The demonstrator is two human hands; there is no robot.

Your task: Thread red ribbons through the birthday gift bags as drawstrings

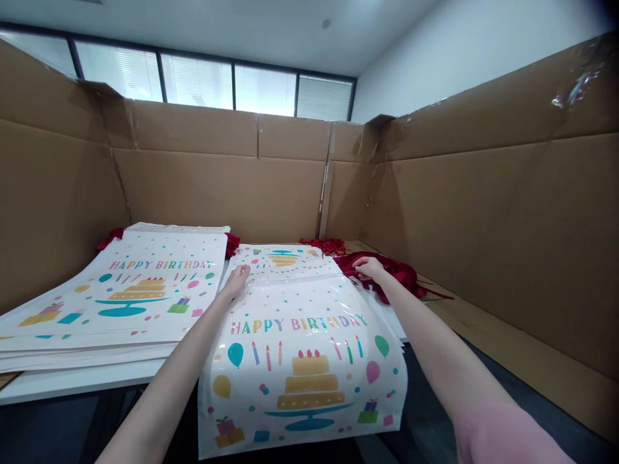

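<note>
Head view: cardboard walls [217, 187] stand behind and to both sides of the birthday sheet [307, 348]; window panes [198, 80] show above the back wall. Birthday sheet = white, glossy, HAPPY BIRTHDAY lettering, tiered cake, balloons, candles, gifts. Lies lengthwise between both forearms, near end drooping toward the camera, far end showing an upside-down cake print beyond a crosswise fold line. More white edges peek out under its right side.

Left hand [238, 281]: at the sheet's left edge by that fold line, fingers curled in, little gap. Can't tell if they pinch the edge. Right hand [369, 267]: just off the sheet's far right corner, at the red ribbons [399, 274], fingers bent and close together. Can't tell if a strand is gripped.

Left of the sheet: stacked sheets [159, 258], same print, red bits at both far corners. Behind the sheet's far right corner: red string heap [327, 246]. Pink sleeve [507, 432] on right arm.
</note>
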